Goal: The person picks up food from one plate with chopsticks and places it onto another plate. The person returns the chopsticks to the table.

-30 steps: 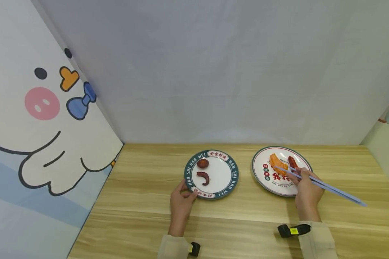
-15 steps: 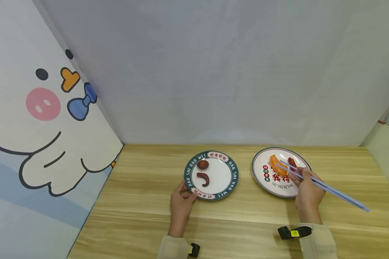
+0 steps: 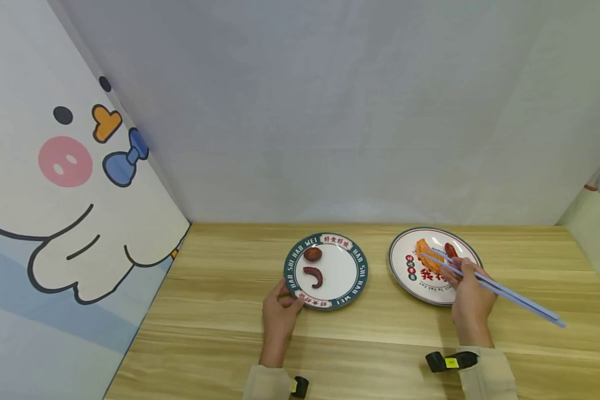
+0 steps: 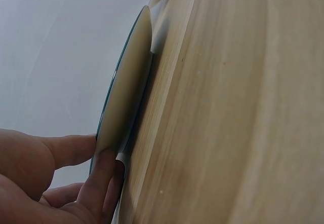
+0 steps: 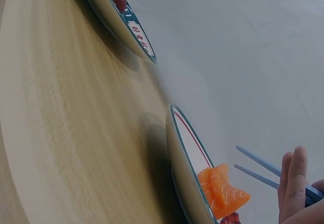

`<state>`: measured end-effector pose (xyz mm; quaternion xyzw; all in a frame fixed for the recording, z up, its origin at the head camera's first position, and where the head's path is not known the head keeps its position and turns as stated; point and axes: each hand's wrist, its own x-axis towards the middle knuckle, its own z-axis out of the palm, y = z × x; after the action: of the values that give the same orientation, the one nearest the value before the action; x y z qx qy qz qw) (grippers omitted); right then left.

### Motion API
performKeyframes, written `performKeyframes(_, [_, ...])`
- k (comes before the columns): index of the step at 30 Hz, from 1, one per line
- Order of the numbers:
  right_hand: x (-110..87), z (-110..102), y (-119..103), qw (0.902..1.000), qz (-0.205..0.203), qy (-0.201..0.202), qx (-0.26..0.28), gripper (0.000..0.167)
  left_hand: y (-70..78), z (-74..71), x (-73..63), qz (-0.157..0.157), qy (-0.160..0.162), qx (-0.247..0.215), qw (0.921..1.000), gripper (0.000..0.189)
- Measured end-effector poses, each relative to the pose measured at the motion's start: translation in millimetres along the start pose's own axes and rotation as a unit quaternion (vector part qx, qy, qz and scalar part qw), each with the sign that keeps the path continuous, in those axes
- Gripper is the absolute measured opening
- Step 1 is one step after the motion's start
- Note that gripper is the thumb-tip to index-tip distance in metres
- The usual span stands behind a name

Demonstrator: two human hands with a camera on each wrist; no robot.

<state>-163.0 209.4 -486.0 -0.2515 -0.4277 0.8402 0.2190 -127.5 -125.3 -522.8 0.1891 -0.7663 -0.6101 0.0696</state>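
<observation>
We see the pale blue chopsticks [image 3: 520, 300] grasped in the right hand [image 3: 472, 303], their parted tips above the orange piece [image 5: 220, 189] and, in the right wrist view, apart from it. That piece lies on the red-lettered plate [image 3: 401, 244], near the tabletop's far edge and toward its right end; a dark red piece [image 3: 451, 249] lies beside it. To its left, also near the far edge, we find the teal-rimmed plate [image 3: 342, 269], bearing a round brown piece [image 3: 312, 254] and a curved dark piece [image 3: 319, 276]. The left hand [image 3: 281, 314] pinches this plate's near-left rim, thumb against the edge, fingers beneath. Behind the wooden tabletop [image 3: 370, 344] we note a grey-white backdrop [image 3: 330, 111]; along its left edge, a cartoon-printed panel [image 3: 145, 222].
</observation>
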Motion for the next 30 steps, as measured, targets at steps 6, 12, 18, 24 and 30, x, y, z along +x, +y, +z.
performKeyframes(6, [-2.5, 1.7, 1.0, 1.0, 0.001, -0.003, 0.0, 0.02, 0.9, -1.4, -1.4, 0.004, -0.004, -0.002, 1.0, 0.067])
performKeyframes(12, [-3.2, 4.3, 1.1, 0.9999, 0.001, -0.01, -0.007, 0.028, 2.1, -1.9, -3.1, 0.009, -0.005, -0.019, 0.9998, 0.067])
performKeyframes(18, [-4.9, 6.6, 1.0, 0.9995, 0.003, -0.023, -0.019, 0.028, 2.3, -1.5, -2.6, 0.013, -0.004, -0.012, 0.9998, 0.066])
performKeyframes(24, [-8.3, 9.0, 2.2, 0.9991, 0.007, -0.03, -0.03, 0.024, 1.1, -1.6, -2.2, 0.016, -0.005, -0.008, 0.9998, 0.066])
performKeyframes(30, [-11.3, 10.5, 7.0, 0.9985, 0.009, -0.039, -0.037, 0.022, 0.8, -1.5, -2.2, 0.015, -0.006, -0.004, 0.9999, 0.066])
